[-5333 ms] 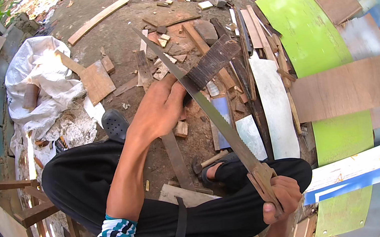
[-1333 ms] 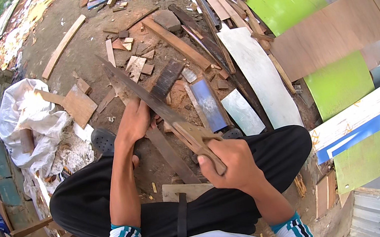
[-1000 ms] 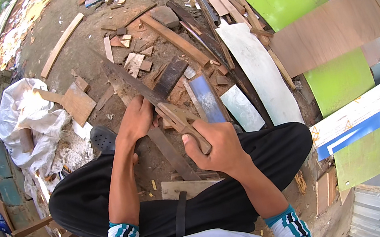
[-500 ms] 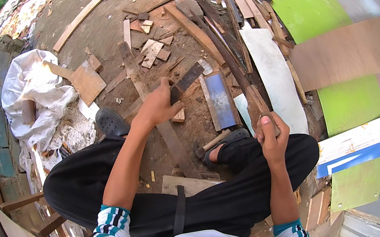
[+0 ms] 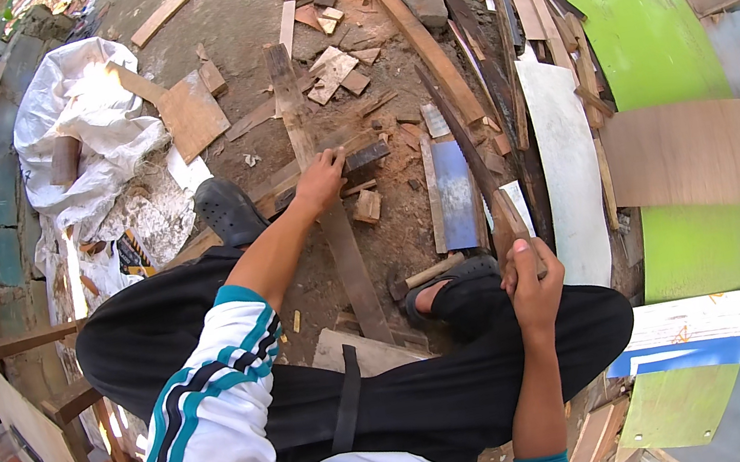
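1. We see a handsaw (image 5: 462, 137): long tapering blade, dark brown, rusty-looking; brown wooden handle (image 5: 507, 219).
2. Saw's on the right, tip away from us, blade over the ground just beside a blue-faced panel (image 5: 456, 196).
3. Right hand (image 5: 530, 274): grip wrapped round the saw handle.
4. Left hand (image 5: 320, 183): fingers bent over a dark wood strip (image 5: 365, 157); we can't tell whether the grip closes underneath.

Right hand (image 5: 534, 279) gripping a handsaw (image 5: 483, 173) (blade pointing away), left hand (image 5: 320, 186) on dark board (image 5: 367, 156)
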Demonstrator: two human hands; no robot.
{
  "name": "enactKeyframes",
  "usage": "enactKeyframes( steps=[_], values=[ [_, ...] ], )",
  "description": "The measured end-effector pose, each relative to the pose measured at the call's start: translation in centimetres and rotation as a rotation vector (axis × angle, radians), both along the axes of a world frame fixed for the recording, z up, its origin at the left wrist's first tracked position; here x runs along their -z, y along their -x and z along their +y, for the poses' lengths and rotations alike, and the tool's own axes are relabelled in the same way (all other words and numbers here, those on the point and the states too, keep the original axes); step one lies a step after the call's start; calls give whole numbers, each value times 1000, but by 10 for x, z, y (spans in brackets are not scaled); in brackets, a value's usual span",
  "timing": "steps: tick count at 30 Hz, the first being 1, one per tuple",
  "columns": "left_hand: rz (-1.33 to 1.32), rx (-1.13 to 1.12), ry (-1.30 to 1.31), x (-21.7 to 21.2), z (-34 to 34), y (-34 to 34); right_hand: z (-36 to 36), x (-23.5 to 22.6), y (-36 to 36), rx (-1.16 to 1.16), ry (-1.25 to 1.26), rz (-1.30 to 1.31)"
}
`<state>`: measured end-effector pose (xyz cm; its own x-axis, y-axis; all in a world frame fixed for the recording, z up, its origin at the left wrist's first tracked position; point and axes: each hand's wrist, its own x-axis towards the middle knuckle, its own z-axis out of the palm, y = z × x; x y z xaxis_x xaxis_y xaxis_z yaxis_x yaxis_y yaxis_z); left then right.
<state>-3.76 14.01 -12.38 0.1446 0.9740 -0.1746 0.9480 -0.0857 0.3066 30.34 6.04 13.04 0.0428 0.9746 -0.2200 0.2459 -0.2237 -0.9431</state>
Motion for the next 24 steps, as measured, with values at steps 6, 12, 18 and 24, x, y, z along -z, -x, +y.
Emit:
enactKeyframes(
  steps=[6,12,18,24],
  values=[
    [133,-132,-166,13,-18,15,0,16,9,-50,30,5],
    [91,-309,13,5,-23,24,-12,39,6,-116,66,-79],
    [91,-251,113,0,-27,43,-31,21,13,-116,96,-101],
    [49,-253,192,-13,-21,63,-53,11,38,-68,103,10]
  ],
)
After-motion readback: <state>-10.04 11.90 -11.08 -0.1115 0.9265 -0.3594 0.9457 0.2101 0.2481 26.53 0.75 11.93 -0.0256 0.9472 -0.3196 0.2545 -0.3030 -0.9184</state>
